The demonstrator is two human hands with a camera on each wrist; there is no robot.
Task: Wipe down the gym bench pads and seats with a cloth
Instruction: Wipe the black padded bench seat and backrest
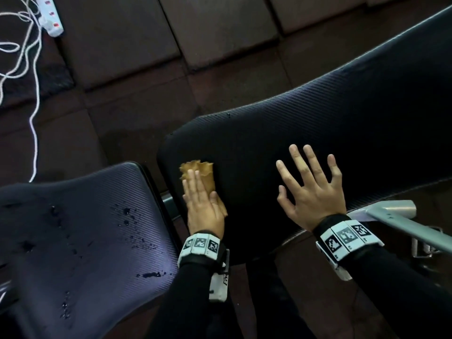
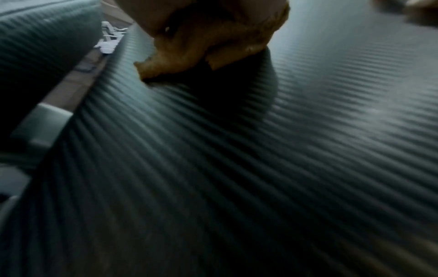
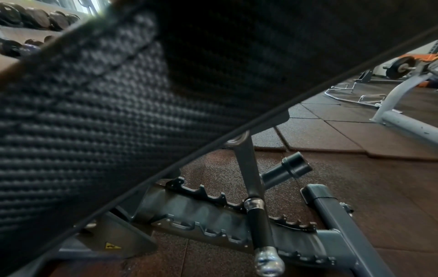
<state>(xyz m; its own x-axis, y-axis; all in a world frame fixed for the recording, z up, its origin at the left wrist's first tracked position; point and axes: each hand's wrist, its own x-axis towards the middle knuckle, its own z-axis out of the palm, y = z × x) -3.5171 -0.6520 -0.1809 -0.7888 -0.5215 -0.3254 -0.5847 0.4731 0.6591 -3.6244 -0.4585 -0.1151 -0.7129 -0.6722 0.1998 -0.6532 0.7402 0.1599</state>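
Observation:
A black ribbed back pad slopes up to the right, and a separate seat pad lies lower left, spotted with water drops. My left hand lies flat with straight fingers on a tan cloth and presses it onto the lower end of the back pad. The left wrist view shows the bunched cloth on the ribbed pad, with the seat pad beside it. My right hand rests on the back pad with fingers spread and holds nothing. It is out of sight in the right wrist view.
A white power strip and loose white cables lie on the rubber floor tiles at the far left. A grey frame bar juts out at right. Under the pad sit the notched adjuster frame, dumbbells and a barbell plate.

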